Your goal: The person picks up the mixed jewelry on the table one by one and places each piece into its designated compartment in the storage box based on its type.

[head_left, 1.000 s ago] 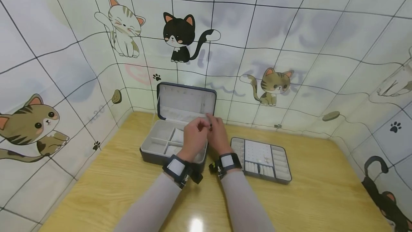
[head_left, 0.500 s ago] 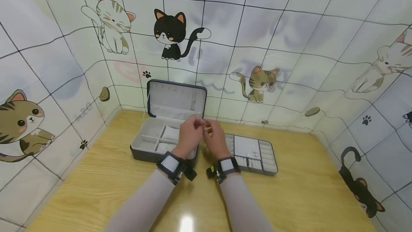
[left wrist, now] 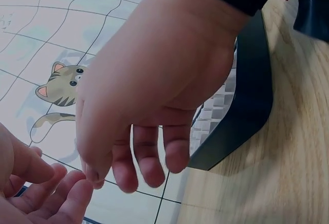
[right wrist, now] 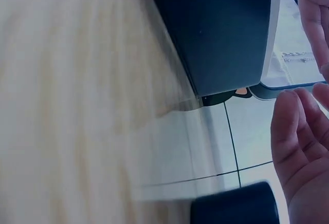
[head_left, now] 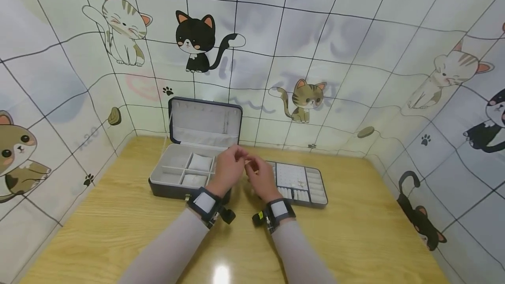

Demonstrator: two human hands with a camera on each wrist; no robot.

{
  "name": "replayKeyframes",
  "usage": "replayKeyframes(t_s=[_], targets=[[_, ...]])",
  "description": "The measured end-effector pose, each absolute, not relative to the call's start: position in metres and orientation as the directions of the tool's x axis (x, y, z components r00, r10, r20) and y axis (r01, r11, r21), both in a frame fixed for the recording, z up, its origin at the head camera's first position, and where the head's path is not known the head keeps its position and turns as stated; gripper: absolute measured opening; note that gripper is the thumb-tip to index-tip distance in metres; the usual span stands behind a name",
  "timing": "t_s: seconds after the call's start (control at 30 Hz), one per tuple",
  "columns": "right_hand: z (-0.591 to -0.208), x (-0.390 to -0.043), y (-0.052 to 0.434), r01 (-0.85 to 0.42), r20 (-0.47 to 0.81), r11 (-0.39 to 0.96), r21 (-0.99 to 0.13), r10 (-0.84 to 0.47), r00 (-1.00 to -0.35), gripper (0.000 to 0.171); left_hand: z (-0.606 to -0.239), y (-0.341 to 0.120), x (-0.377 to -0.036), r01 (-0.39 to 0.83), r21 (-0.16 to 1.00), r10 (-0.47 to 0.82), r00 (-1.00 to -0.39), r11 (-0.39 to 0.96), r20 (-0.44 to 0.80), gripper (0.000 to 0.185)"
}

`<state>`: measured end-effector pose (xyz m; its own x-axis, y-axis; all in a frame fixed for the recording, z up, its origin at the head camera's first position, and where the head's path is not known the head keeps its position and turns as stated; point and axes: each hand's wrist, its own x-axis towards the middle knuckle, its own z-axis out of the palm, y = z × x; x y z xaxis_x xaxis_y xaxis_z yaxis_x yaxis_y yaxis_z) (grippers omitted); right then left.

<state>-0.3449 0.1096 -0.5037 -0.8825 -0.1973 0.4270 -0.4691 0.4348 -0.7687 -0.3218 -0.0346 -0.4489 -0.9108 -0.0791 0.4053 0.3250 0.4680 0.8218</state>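
Both forearms, in pale grey sleeves with a black-and-white band strapped at each wrist, reached forward side by side and converged at the hands. The left hand [head_left: 228,168] was raised, back to the head camera, its fingers [left wrist: 149,157] hanging down loosely bent with nothing visible between them. The right hand [head_left: 260,176] sat just beside and slightly lower, its fingers [right wrist: 293,131] gently curled towards the left hand's fingertips.

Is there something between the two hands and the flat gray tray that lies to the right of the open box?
Nothing visible blocks the way. The left hand and the right hand are raised close together in front of the open jewelry box, and the tray lies directly right of the right hand on the table.
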Motion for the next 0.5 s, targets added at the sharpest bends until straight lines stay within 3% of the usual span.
replayKeyframes(t_s=[0.33,0.5], targets=[[-0.498,-0.335,0.134,-0.463,0.412,0.503,-0.730,-0.218,-0.885,0.022,-0.451,-0.026,-0.321,0.312,0.838,-0.055,-0.926,0.448,0.374,0.014],[-0.492,-0.336,0.151,-0.396,0.353,0.507,-0.766,-0.183,-0.918,0.021,-0.456,-0.017,-0.316,0.296,0.848,-0.024,-0.940,0.439,0.340,0.016]])
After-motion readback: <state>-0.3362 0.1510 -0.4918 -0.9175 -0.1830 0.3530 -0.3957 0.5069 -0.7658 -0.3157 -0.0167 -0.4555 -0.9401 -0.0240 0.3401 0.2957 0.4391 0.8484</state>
